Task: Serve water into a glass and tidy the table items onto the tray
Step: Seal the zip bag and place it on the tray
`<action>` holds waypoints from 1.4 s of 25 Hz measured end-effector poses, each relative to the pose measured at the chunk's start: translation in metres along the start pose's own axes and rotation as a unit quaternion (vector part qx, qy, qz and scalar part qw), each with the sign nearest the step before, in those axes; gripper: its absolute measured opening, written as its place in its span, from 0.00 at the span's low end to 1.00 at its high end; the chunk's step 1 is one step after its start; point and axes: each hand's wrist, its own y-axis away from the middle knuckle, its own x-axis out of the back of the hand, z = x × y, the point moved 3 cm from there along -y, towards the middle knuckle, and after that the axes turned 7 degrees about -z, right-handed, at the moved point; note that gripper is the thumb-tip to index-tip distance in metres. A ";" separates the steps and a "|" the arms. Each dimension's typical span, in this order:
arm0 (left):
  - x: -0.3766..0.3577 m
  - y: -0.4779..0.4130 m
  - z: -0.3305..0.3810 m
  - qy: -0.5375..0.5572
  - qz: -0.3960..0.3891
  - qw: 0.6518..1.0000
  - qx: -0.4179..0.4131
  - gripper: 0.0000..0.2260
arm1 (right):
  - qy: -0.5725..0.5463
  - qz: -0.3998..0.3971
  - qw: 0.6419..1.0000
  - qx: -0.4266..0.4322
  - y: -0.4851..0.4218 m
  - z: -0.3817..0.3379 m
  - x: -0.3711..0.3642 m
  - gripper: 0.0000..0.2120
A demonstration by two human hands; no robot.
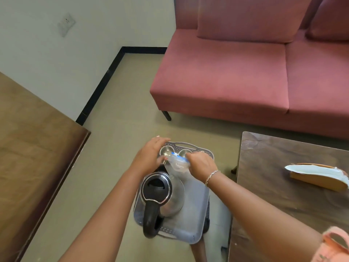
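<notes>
No readable text in view. Blue label (179, 157) on the plastic bottle (176, 165) is too blurred and small to make out any wording. Wall socket (66, 25) has a tiny reddish mark, not legible as a sign either

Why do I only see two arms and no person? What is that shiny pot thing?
The camera sits on the person's head and looks down, so you see only their arms. The right hand grips a clear plastic bottle with a blue label. The left hand is at the bottle's top end; whether it grips is unclear. Below lies a grey plastic tray carrying a shiny steel kettle with a black lid and handle and two small round steel cups. A dark wooden table stands on the right.
</notes>
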 end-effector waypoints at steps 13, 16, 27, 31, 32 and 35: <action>-0.051 -0.047 -0.096 0.028 -0.197 0.978 0.058 0.21 | 0.068 -0.110 0.990 0.060 -0.104 -0.038 -0.073 0.14; -0.066 -0.043 -0.107 0.011 -0.182 0.981 0.073 0.19 | -0.017 -0.142 0.987 0.071 -0.105 -0.035 -0.078 0.17; -0.086 -0.041 -0.111 0.001 -0.121 0.990 0.070 0.14 | -0.131 0.023 0.990 -0.036 -0.034 0.013 -0.097 0.30; -0.090 -0.040 -0.111 0.133 -0.098 0.981 0.098 0.22 | -0.372 0.075 0.915 -0.136 -0.017 0.010 -0.117 0.34; -0.092 -0.039 -0.112 0.201 -0.104 0.966 0.124 0.25 | -0.434 0.055 0.885 -0.156 -0.016 0.007 -0.121 0.32; -0.094 -0.034 -0.118 0.306 -0.110 0.928 0.185 0.24 | -0.520 0.018 0.837 -0.170 -0.019 -0.001 -0.125 0.30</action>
